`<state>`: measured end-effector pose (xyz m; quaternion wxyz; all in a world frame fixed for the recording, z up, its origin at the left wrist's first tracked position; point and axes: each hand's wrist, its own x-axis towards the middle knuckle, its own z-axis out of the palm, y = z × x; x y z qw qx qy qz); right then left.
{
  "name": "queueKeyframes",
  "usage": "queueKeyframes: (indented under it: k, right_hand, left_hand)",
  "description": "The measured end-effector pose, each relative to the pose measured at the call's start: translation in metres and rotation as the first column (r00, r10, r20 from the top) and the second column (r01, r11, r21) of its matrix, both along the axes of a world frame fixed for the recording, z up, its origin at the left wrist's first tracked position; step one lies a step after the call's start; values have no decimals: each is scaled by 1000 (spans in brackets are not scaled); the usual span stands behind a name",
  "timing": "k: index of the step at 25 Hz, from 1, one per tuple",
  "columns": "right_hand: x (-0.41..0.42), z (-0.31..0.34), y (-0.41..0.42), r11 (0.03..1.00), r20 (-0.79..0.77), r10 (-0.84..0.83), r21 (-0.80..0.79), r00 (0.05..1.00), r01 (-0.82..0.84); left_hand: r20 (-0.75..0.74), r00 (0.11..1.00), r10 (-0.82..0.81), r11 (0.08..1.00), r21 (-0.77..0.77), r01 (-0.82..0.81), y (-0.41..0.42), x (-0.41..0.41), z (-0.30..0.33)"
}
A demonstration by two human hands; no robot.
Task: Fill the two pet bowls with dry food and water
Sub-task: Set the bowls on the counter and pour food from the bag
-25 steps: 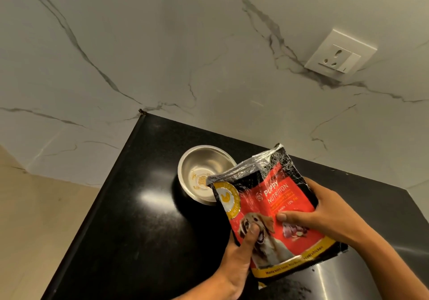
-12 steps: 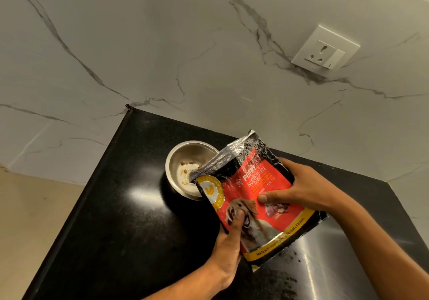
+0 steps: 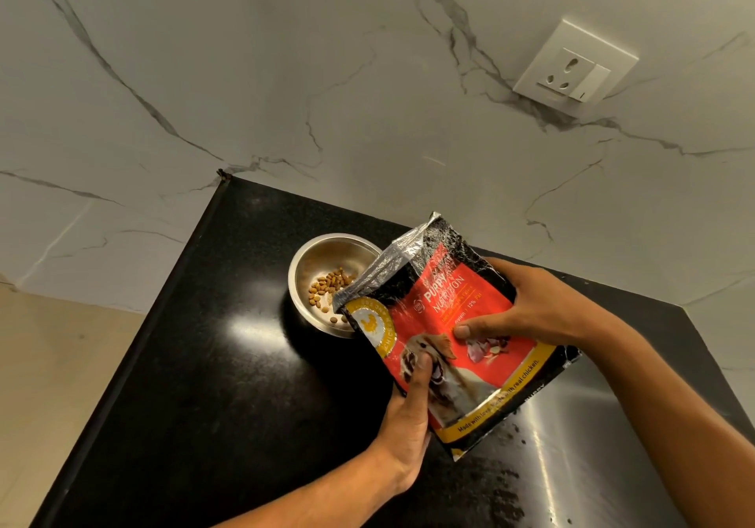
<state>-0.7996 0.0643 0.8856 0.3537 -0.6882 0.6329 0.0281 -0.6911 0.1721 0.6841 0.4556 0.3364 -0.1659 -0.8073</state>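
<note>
Pouring's the step here: left hand (image 3: 408,417) pinches the food bag (image 3: 445,339) on its lower edge, right hand (image 3: 527,307) clamps its top side. Keep the bag's mouth over the steel bowl (image 3: 310,258) just beyond, on the desk (image 3: 196,364); tip gently so kibble (image 3: 327,284) doesn't bounce out.

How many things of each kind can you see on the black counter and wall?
Steel bowls: 1, with kibble inside
Food bags: 1, held by the left hand and right hand
Hands: 2
Wall sockets: 1
Total: 5 things, and only 1 bowl in view.
</note>
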Motion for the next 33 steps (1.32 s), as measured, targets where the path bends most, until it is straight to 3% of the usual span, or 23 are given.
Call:
queueKeyframes:
  k: [15, 33]
  right_hand:
    - [2, 7, 6, 999, 40, 28, -30, 999, -27]
    - [11, 21, -12, 989, -73, 134, -50, 988, -138]
  left_hand:
    - [-8, 1000, 12, 998, 60, -12, 4, -3, 11]
    - [-30, 999, 38, 996, 78, -36, 0, -6, 32]
